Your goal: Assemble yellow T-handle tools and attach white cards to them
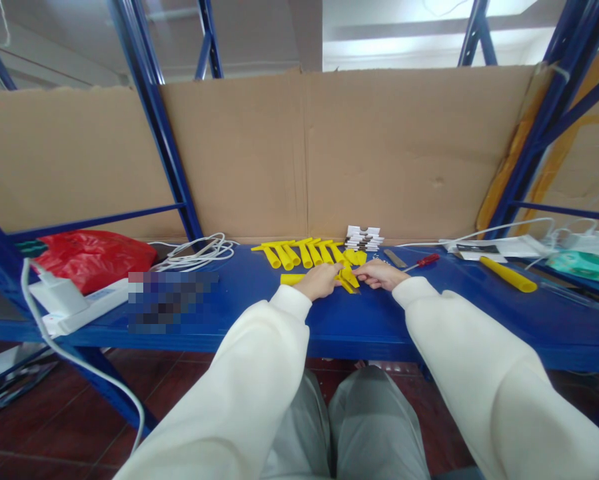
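Just above the blue shelf, a small yellow plastic piece (349, 277) sits between my two hands. The fingers of my left hand (319, 281) are closed on its left side. From the right, my right hand (376, 274) pinches its edge with curled fingers. A yellow tube-like handle (290, 279) lies beside my left hand, which partly hides it. Behind the hands, several yellow T-shaped handles (306, 255) lie in a row, with other flat yellow pieces (355, 256) at the row's right end. What lies under my fingertips is too small to make out.
Stacked white and dark pieces (364, 239) stand against the cardboard (389, 147). A flat metal strip (394, 259) and a red screwdriver (426, 260) lie right of them. Farther right is another yellow handle (509, 274). A red bag (96, 257), white cables (199, 253) and a power strip (96, 303) are left.
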`<state>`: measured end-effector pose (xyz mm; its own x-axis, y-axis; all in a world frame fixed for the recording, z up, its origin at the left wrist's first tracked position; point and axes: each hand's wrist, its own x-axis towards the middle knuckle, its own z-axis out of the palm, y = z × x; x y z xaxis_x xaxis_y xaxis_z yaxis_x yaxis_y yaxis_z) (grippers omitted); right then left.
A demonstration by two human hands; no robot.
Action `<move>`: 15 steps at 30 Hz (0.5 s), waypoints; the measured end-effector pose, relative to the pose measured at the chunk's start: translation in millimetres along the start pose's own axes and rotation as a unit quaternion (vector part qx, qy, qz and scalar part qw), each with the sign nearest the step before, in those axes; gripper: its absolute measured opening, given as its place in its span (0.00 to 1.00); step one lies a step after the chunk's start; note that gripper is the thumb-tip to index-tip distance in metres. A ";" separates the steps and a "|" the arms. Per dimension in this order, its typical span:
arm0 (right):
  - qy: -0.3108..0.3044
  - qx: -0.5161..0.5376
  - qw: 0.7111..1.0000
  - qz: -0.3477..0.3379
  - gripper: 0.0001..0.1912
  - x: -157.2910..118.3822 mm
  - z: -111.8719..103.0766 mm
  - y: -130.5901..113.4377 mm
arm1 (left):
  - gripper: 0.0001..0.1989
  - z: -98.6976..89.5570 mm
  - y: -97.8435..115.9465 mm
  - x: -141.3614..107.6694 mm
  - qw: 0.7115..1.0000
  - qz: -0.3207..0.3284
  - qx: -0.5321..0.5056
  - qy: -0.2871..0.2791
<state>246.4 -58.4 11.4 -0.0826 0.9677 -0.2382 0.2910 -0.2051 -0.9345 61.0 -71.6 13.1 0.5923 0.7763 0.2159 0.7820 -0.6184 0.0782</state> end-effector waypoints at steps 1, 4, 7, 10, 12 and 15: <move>0.001 -0.002 1.000 0.000 0.18 -0.4 0.9 -0.3 | 0.21 0.3 -0.3 0.2 1.000 0.001 0.000 0.001; 0.005 -0.007 1.000 0.000 0.18 -2.1 3.1 -1.6 | 0.20 0.9 -0.9 0.8 1.000 0.003 0.003 0.002; 0.004 -0.012 1.000 0.003 0.19 -4.1 4.6 -3.2 | 0.20 0.5 -0.4 0.5 1.000 0.005 0.007 0.000; 0.003 -0.017 1.000 0.006 0.20 -5.3 5.3 -4.3 | 0.21 -0.3 0.1 -0.2 1.000 0.010 0.007 0.003; 0.006 -0.022 1.000 0.008 0.20 -5.3 5.3 -4.3 | 0.22 -0.6 0.2 -0.4 1.000 0.015 0.005 0.006; 0.007 -0.029 1.000 0.008 0.19 -4.3 4.8 -3.5 | 0.22 -0.4 -0.4 -0.2 1.000 0.020 0.004 0.005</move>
<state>241.2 -62.5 14.4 -0.0647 0.9663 -0.2492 0.3465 -0.2124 -0.9137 60.5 -71.5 13.4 0.6217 0.7490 0.2291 0.7588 -0.6485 0.0608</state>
